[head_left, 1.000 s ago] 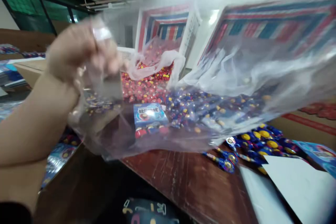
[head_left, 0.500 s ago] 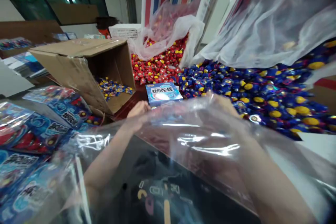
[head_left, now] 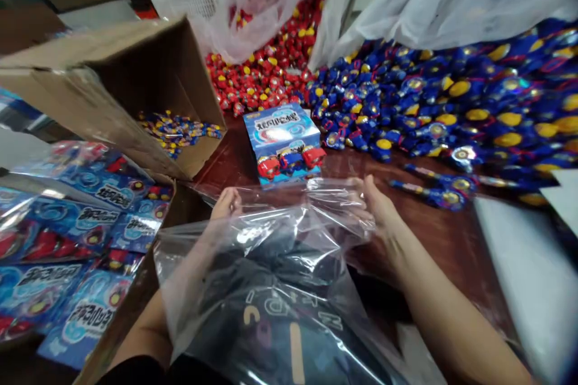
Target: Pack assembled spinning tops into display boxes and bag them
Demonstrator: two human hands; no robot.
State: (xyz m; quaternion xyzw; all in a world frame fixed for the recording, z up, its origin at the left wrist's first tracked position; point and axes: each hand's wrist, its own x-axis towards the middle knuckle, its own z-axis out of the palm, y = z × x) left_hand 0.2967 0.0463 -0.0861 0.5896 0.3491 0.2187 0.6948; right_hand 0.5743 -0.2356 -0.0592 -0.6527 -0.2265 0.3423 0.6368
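Note:
A clear plastic bag (head_left: 271,252) hangs between my two hands in front of my dark printed shirt. My left hand (head_left: 227,203) is closed on the bag's upper left edge, fingertips pinched together. At the upper right edge, my right hand (head_left: 374,204) holds the film, its thumb up and its fingers partly behind the plastic. Just beyond the bag stands a blue display box (head_left: 282,126) with printed lettering on its lid. Red and blue round toys (head_left: 291,160) show along the front of that box.
An open cardboard carton (head_left: 135,66) lies on its side at left, small yellow-blue pieces inside. Bagged blue boxes (head_left: 103,192) fill another carton at lower left. Red toys (head_left: 266,81) and blue toys (head_left: 433,96) are heaped behind. Two blue toys (head_left: 445,192) lie on the brown table (head_left: 433,234).
The bag has come down and toward me from in front of the view, uncovering the blue box and the table. Both hands have moved lower in view, which has tilted down.

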